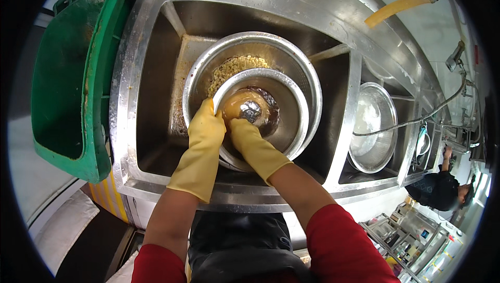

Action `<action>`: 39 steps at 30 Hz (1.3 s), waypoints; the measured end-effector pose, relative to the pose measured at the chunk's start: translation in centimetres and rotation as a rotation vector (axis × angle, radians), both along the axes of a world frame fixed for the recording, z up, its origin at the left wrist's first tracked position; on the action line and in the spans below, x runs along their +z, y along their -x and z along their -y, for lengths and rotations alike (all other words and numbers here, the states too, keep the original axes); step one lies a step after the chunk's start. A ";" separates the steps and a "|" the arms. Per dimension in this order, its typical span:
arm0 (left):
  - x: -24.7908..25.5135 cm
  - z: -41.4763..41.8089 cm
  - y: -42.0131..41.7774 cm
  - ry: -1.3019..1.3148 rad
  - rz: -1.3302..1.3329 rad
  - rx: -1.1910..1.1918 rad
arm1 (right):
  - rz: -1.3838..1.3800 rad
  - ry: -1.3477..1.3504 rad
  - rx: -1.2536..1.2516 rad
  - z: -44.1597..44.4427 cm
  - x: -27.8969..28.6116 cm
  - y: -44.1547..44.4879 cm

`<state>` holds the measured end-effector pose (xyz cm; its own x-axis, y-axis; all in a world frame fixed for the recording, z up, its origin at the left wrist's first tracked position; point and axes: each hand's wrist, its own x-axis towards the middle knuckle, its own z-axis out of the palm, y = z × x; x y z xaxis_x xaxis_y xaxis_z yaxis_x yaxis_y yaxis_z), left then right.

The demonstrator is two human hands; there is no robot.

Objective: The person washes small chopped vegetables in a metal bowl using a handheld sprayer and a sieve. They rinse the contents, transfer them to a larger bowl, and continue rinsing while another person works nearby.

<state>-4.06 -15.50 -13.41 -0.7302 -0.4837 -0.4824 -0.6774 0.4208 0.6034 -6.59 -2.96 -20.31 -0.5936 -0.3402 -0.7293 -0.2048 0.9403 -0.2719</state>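
Observation:
Both my hands wear yellow rubber gloves. My left hand (206, 121) grips the left rim of a smaller steel bowl (295, 107). My right hand (246, 134) reaches inside that bowl, its fingertips at a pool of shiny brown liquid (234, 101); they are partly hidden, so I cannot tell whether they hold anything. The smaller bowl sits within a wider steel basin (312, 84). Pale yellow bits of food (238, 66), like kernels or beans, lie in the basin behind the smaller bowl. Everything rests in a deep stainless steel sink (158, 99).
A green plastic bin (58, 99) stands open left of the sink. In the neighbouring sink compartment is a steel bowl (373, 146), crossed by a spray hose (414, 121). An orange tube (398, 7) hangs from a tap. Another person (437, 189) stands far right.

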 end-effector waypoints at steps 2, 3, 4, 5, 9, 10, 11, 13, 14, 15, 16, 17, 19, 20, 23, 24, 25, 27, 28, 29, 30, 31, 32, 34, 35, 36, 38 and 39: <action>1.4 0.0 0.4 0.081 0.038 -0.070 | -0.087 0.001 -0.007 0.5 -0.9 2.1; 1.2 -0.2 0.9 0.076 0.035 -0.097 | -0.133 -0.015 -0.037 0.0 -1.5 3.1; 0.8 -0.2 0.5 0.079 0.052 -0.088 | -0.230 -0.099 0.015 -0.2 -2.6 4.2; 0.5 -0.2 0.2 0.082 0.069 -0.080 | -0.326 -0.183 0.066 -0.8 -3.6 4.8; 0.5 -0.6 0.0 0.024 0.001 -0.035 | -0.302 -0.102 -0.255 -6.3 -3.5 5.0; 1.1 -0.9 0.2 0.050 0.015 -0.051 | -0.302 -0.102 -0.286 -6.8 -4.8 3.9; 1.3 -1.0 0.5 0.052 0.034 -0.053 | -0.304 -0.095 -0.310 -6.8 -5.3 2.9; 1.5 -0.9 0.5 0.061 0.081 -0.049 | -0.213 -0.174 -0.276 -4.1 -2.8 2.0; 1.6 -0.7 0.5 0.066 0.086 -0.054 | -0.189 -0.140 -0.284 -3.2 -2.3 1.9; 1.6 -0.7 0.6 0.067 0.089 -0.063 | -0.166 -0.111 -0.296 -2.7 -1.9 1.9; 1.8 -0.7 0.7 0.067 0.093 -0.071 | -0.152 -0.029 -0.225 -2.1 -1.5 2.0; 1.9 -0.7 0.8 0.068 0.096 -0.080 | -0.139 0.052 -0.155 -1.5 -1.4 2.1; 2.3 -0.7 0.9 0.087 0.113 -0.100 | -0.199 -0.002 0.115 0.3 -1.1 3.8; 2.1 -0.5 0.8 0.100 0.124 -0.106 | -0.211 -0.073 0.284 1.6 0.9 5.2; 2.3 -0.4 1.2 0.060 0.125 -0.105 | -0.332 -0.163 0.411 0.7 0.1 8.1; 2.0 -0.3 0.9 0.054 0.106 -0.099 | -0.358 -0.146 0.382 -0.5 -0.5 8.9; 1.9 -0.5 0.7 0.042 0.086 -0.101 | -0.382 -0.137 0.346 -1.9 -0.8 9.4; 1.8 -1.4 0.8 0.000 0.051 -0.089 | -0.565 -0.239 0.247 -6.2 -6.3 8.0; 2.0 -1.6 0.9 0.029 0.026 -0.104 | -0.721 -0.220 0.244 -7.9 -8.1 7.1; 2.2 -1.8 1.0 0.059 0.001 -0.121 | -0.878 -0.203 0.234 -9.7 -9.8 6.2; 1.5 -1.5 0.5 0.079 -0.043 -0.095 | -0.533 -0.313 0.091 -8.3 -7.9 5.9; 0.3 -1.3 -0.1 0.094 -0.087 -0.072 | -0.184 -0.422 -0.048 -6.6 -4.6 5.7; -0.4 -1.2 -0.5 0.106 -0.134 -0.063 | -0.081 -0.345 -0.130 -6.4 -2.5 5.2; -0.7 -1.3 -0.3 0.042 -0.110 -0.032 | 0.090 -0.205 -0.292 -6.1 0.8 3.3; -1.0 -1.1 -0.3 0.013 -0.094 -0.012 | 0.081 -0.127 -0.331 -4.3 4.5 2.3; -0.2 -1.3 0.1 0.027 -0.065 -0.046 | 0.083 -0.079 -0.236 -3.9 2.9 1.6; 1.5 -1.2 0.7 0.064 -0.001 -0.099 | 0.033 0.005 -0.148 -3.5 -0.1 1.2; 1.3 -1.0 0.7 0.073 0.026 -0.103 | -0.022 0.043 -0.159 -3.0 -0.9 1.8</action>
